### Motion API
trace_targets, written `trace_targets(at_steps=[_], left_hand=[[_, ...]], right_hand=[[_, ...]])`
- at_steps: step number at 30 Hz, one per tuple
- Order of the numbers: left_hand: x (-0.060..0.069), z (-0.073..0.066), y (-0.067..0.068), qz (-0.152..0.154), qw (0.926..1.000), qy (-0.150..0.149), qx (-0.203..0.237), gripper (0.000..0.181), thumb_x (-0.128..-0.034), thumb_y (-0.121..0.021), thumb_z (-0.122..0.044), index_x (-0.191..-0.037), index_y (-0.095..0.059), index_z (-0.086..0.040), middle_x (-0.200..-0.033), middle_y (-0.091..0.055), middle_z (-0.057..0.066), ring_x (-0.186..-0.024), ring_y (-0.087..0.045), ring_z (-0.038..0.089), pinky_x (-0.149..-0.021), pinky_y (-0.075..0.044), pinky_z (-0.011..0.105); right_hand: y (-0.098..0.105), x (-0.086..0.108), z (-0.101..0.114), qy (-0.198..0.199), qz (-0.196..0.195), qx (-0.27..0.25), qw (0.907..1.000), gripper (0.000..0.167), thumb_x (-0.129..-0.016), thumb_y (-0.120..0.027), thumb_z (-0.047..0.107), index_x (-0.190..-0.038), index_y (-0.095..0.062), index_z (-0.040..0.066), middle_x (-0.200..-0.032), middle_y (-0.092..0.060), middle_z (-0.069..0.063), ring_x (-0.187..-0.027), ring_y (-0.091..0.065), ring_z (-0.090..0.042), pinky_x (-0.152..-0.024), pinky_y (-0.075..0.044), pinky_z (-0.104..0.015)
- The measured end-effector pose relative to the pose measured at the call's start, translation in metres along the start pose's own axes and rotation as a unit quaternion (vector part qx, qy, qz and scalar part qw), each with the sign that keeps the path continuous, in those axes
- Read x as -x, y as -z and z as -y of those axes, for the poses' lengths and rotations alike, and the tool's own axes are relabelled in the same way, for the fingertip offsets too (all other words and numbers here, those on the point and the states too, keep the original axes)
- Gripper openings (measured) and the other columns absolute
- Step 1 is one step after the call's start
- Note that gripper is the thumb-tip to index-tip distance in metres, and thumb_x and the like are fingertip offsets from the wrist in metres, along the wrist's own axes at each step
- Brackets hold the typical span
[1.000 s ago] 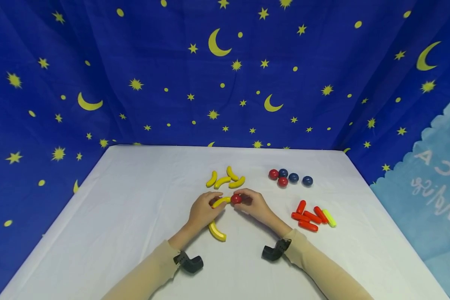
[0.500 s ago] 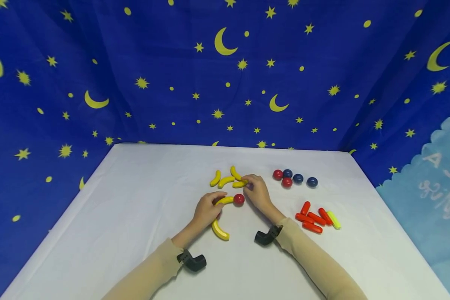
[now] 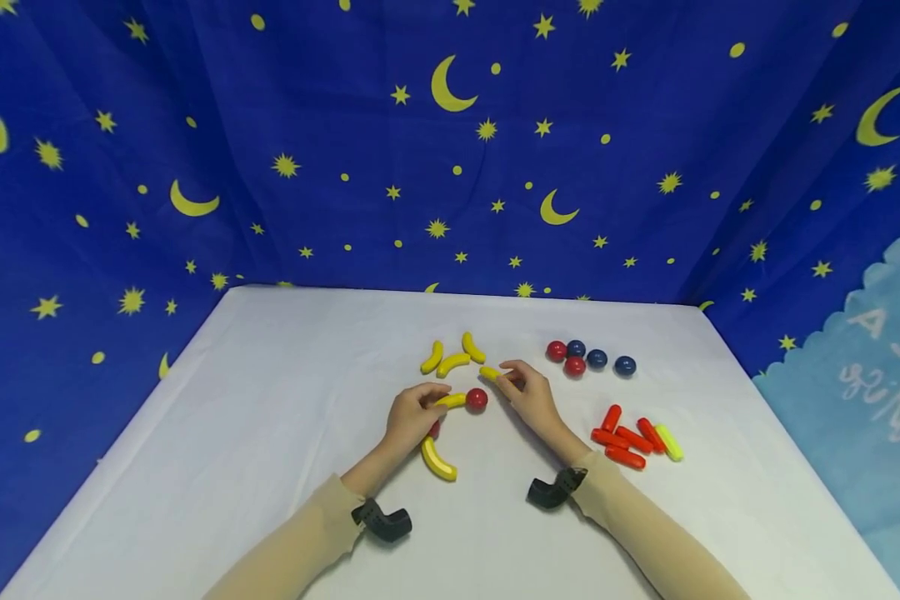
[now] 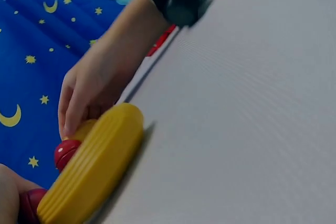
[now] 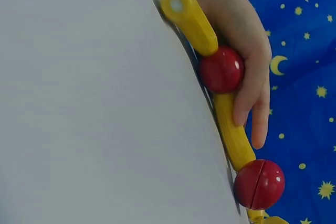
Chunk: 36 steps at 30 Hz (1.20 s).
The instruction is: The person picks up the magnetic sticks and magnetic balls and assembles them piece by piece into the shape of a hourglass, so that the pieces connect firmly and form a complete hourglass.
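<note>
My left hand (image 3: pixel 411 415) grips a yellow curved rod (image 3: pixel 454 401) at the middle of the table. A red ball (image 3: pixel 477 400) sits at that rod's right end. A second red ball (image 5: pixel 221 70), mostly behind the hand in the head view, joins the rod's other end to another yellow curved rod (image 3: pixel 438 462) nearer the front. Together they form a chain, plainest in the right wrist view. My right hand (image 3: pixel 536 400) pinches a separate yellow curved rod (image 3: pixel 489 373) just above and right of the end ball. In the head view a small gap shows between them.
Behind the hands lie 3 more yellow curved rods (image 3: pixel 453 364). Red and blue balls (image 3: pixel 596 359) are grouped at the back right. Several short red rods (image 3: pixel 625 457) and a lime-yellow rod (image 3: pixel 669 442) lie to the right on the white-covered table (image 3: pixel 292 358).
My right hand let go of the red ball at the chain's end, reached back to the yellow rods, took one and drew it toward the chain. The left hand has kept its hold.
</note>
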<state>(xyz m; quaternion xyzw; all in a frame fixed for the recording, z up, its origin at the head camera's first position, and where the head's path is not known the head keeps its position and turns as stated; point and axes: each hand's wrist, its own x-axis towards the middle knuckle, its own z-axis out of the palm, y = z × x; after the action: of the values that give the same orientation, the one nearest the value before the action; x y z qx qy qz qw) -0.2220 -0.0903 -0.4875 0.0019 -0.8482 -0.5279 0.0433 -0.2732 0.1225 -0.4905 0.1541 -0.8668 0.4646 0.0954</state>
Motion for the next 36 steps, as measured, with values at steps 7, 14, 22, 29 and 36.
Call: trace_targets(at_steps=[7, 14, 22, 29, 36], left_hand=[[0.004, 0.000, -0.001, -0.054, 0.9985, 0.004, -0.008, 0.024, -0.0795, -0.065, -0.004, -0.100, -0.073, -0.013, -0.096, -0.072, 0.007, -0.060, -0.051, 0.009, -0.056, -0.040, 0.019], [0.005, 0.001, -0.002, -0.072, 0.9969, -0.013, -0.027, 0.022, -0.0782, -0.064, -0.004, -0.096, -0.074, -0.012, -0.089, -0.069, 0.005, -0.066, -0.049, 0.010, -0.060, -0.038, 0.021], [0.007, -0.001, -0.005, -0.080, 0.9945, -0.036, -0.058, 0.024, -0.0800, -0.062, -0.006, -0.100, -0.072, -0.013, -0.096, -0.068, 0.004, -0.088, -0.059, 0.019, -0.080, -0.045, 0.033], [0.007, -0.001, -0.003, -0.107, 0.9899, -0.031, -0.088, 0.019, -0.0809, -0.065, -0.022, -0.097, -0.073, -0.016, -0.076, -0.065, -0.003, -0.067, -0.054, 0.011, -0.062, -0.040, 0.026], [0.005, 0.005, -0.002, -0.080, 0.9880, -0.093, -0.094, 0.030, -0.0763, -0.076, -0.028, -0.101, -0.071, -0.012, -0.076, -0.065, -0.001, -0.069, -0.057, 0.012, -0.065, -0.045, 0.028]], right_hand=[[0.007, 0.021, 0.009, -0.097, 0.032, -0.105, 0.9892, 0.024, -0.097, -0.052, 0.010, -0.116, -0.060, -0.004, -0.089, -0.067, -0.025, -0.060, -0.057, -0.005, -0.056, -0.047, -0.016], [0.001, 0.026, 0.017, -0.123, 0.052, -0.137, 0.9816, 0.024, -0.097, -0.050, 0.007, -0.114, -0.060, -0.007, -0.091, -0.064, -0.025, -0.055, -0.060, -0.008, -0.054, -0.050, -0.017], [-0.002, 0.026, 0.018, -0.099, 0.061, -0.075, 0.9904, 0.020, -0.097, -0.052, 0.009, -0.110, -0.064, -0.001, -0.099, -0.067, -0.019, -0.064, -0.061, -0.010, -0.055, -0.050, -0.017], [0.006, 0.023, 0.016, -0.071, 0.056, -0.029, 0.9954, 0.020, -0.092, -0.058, 0.008, -0.110, -0.065, 0.002, -0.099, -0.067, -0.015, -0.067, -0.052, -0.008, -0.055, -0.044, -0.016], [0.031, 0.011, 0.005, -0.009, -0.061, 0.016, 0.9980, 0.018, -0.087, -0.062, 0.002, -0.102, -0.066, -0.005, -0.095, -0.066, -0.021, -0.071, -0.059, -0.021, -0.064, -0.047, -0.023]])
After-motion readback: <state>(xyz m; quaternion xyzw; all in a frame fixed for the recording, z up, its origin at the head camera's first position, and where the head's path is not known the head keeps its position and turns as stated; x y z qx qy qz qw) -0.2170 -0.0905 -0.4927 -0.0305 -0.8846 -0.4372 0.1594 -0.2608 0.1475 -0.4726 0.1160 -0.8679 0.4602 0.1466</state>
